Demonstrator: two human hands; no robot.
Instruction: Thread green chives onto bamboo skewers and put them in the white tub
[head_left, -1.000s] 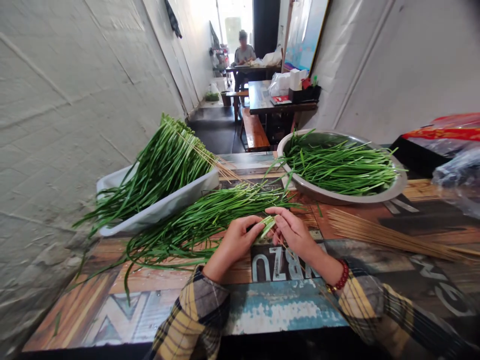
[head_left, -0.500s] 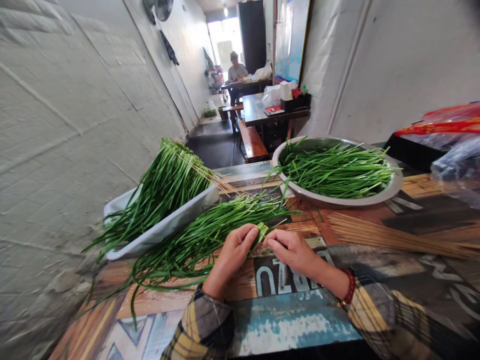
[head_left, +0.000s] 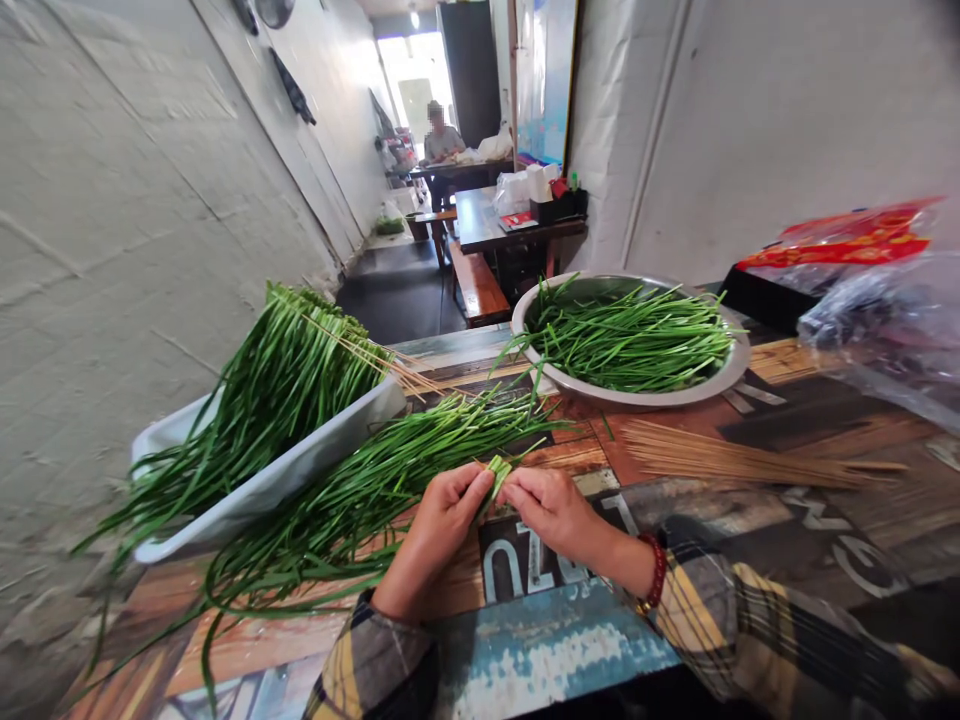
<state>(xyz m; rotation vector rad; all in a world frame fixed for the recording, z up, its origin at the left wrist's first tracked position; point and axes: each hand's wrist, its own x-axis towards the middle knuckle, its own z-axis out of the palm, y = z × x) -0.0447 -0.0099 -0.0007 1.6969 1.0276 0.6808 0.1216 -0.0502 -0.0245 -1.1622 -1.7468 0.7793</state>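
Observation:
My left hand [head_left: 439,525] and my right hand [head_left: 551,510] meet at the table's near middle, both pinched on the cut ends of a small bundle of green chives [head_left: 496,472]. The bundle's leaves run away to the left into a loose pile of chives [head_left: 360,490] lying across the table. I cannot make out whether a skewer is in my right hand's fingers. A red bead bracelet sits on my right wrist.
A white tray [head_left: 270,480] of skewered chives stands at the left by the wall. A metal bowl [head_left: 720,372] of loose chives is at the back right. Bamboo skewers [head_left: 742,462] lie to the right. Plastic bags [head_left: 877,310] sit far right. A person sits at a distant table [head_left: 480,215].
My hands stay pinched on the chive bundle and have drawn closer together. The view has shifted, so everything sits further left and the tray lower.

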